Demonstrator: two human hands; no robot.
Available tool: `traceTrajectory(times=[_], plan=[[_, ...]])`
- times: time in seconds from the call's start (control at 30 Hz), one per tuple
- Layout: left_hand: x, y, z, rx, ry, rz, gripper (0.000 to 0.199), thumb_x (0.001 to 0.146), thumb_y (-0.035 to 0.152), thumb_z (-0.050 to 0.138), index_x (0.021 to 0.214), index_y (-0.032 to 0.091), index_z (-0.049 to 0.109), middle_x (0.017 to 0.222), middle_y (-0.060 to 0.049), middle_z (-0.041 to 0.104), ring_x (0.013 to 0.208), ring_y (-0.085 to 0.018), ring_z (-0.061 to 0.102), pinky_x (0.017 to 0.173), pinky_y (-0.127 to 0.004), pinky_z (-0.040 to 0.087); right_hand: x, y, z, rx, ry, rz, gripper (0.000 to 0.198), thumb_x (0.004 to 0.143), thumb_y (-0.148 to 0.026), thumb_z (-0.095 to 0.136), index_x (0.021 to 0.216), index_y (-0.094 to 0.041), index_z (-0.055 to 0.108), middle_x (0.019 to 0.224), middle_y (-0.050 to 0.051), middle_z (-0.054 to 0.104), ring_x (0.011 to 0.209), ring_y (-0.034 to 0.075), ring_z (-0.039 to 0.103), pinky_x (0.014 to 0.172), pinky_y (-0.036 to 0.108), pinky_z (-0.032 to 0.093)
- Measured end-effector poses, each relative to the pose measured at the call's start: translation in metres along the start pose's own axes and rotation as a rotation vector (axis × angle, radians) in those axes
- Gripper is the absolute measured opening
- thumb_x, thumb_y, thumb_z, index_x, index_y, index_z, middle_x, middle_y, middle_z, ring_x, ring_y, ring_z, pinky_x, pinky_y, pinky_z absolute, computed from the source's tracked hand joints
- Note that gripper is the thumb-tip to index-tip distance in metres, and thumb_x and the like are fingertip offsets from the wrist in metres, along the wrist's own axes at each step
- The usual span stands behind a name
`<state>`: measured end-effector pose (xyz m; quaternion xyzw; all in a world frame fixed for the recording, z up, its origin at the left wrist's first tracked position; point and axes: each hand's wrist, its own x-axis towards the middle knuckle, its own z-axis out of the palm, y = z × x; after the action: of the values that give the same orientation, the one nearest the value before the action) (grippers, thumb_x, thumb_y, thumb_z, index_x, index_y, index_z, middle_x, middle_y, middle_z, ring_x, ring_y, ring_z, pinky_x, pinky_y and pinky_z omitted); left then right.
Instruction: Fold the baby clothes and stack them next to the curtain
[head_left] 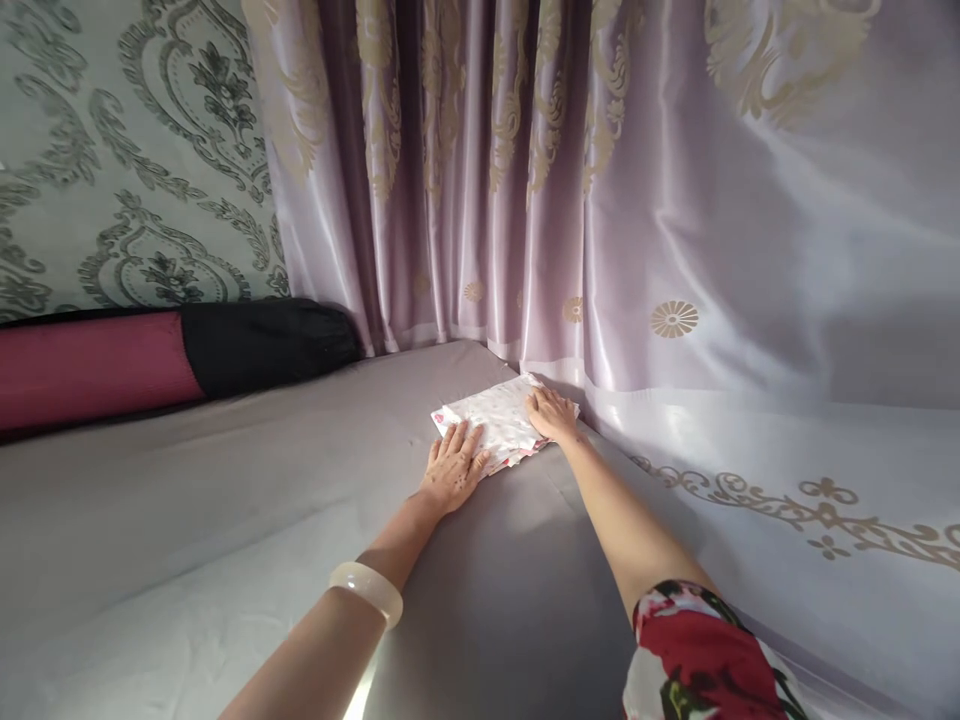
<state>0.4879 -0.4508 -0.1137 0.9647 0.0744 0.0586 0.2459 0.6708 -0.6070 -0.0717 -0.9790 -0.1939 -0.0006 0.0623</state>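
A folded white cloth with small pink and red marks lies flat at the far corner of the grey sheet. Layers with red in them show along its near edge. My left hand rests on the cloth's near left side, fingers stretched and spread. On its right end lies my right hand, palm down with the fingers extended. Neither hand is wrapped around anything. What kind of cloth it is, I cannot tell. A pale bangle circles my left forearm.
Lilac curtains with gold patterns hang behind and to the right, reaching down to the sheet's edge. Along the left back lies a long pink and black padded piece, against the patterned wall. A floral sleeve covers my right upper arm.
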Motion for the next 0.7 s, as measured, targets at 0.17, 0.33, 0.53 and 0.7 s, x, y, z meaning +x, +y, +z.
traceTrajectory(times=[0.17,0.33,0.53,0.7], plan=[[-0.04,-0.043,-0.025,0.074,-0.025,-0.075,0.063,0.098,0.053,0.02,0.153,0.023,0.025,0.161,-0.01,0.019,0.149,-0.026,0.013,0.119,-0.048,0.016,-0.006,-0.017,-0.011,0.036,-0.027,0.017,0.057,0.101,-0.043,0.014,0.146,-0.019,0.038,0.155,0.01,0.034,0.144,0.027,0.025,0.117,0.053,0.015],[-0.099,-0.119,-0.059,0.234,-0.013,-0.202,0.064,0.097,0.05,0.024,0.152,0.017,0.029,0.159,-0.012,0.026,0.148,-0.025,0.02,0.119,-0.044,0.015,-0.033,-0.065,-0.007,0.103,-0.044,-0.027,0.062,0.1,-0.051,0.013,0.149,-0.021,0.034,0.16,0.011,0.023,0.148,0.031,0.014,0.115,0.059,0.013],[-0.173,-0.19,-0.1,0.317,0.041,-0.381,0.062,0.095,0.05,0.028,0.147,0.018,0.039,0.156,-0.013,0.033,0.146,-0.028,0.026,0.118,-0.047,0.019,-0.064,-0.097,0.004,0.045,0.007,-0.03,0.061,0.1,-0.051,0.02,0.148,-0.016,0.037,0.159,0.017,0.023,0.146,0.036,0.016,0.111,0.066,0.015],[-0.227,-0.217,-0.129,0.322,0.129,-0.494,0.062,0.096,0.053,0.028,0.145,0.018,0.041,0.155,-0.015,0.035,0.144,-0.03,0.029,0.117,-0.047,0.02,-0.071,-0.096,0.004,-0.027,0.154,-0.123,0.057,0.102,-0.04,0.015,0.139,-0.011,0.048,0.148,0.024,0.038,0.138,0.034,0.034,0.106,0.053,0.034]])
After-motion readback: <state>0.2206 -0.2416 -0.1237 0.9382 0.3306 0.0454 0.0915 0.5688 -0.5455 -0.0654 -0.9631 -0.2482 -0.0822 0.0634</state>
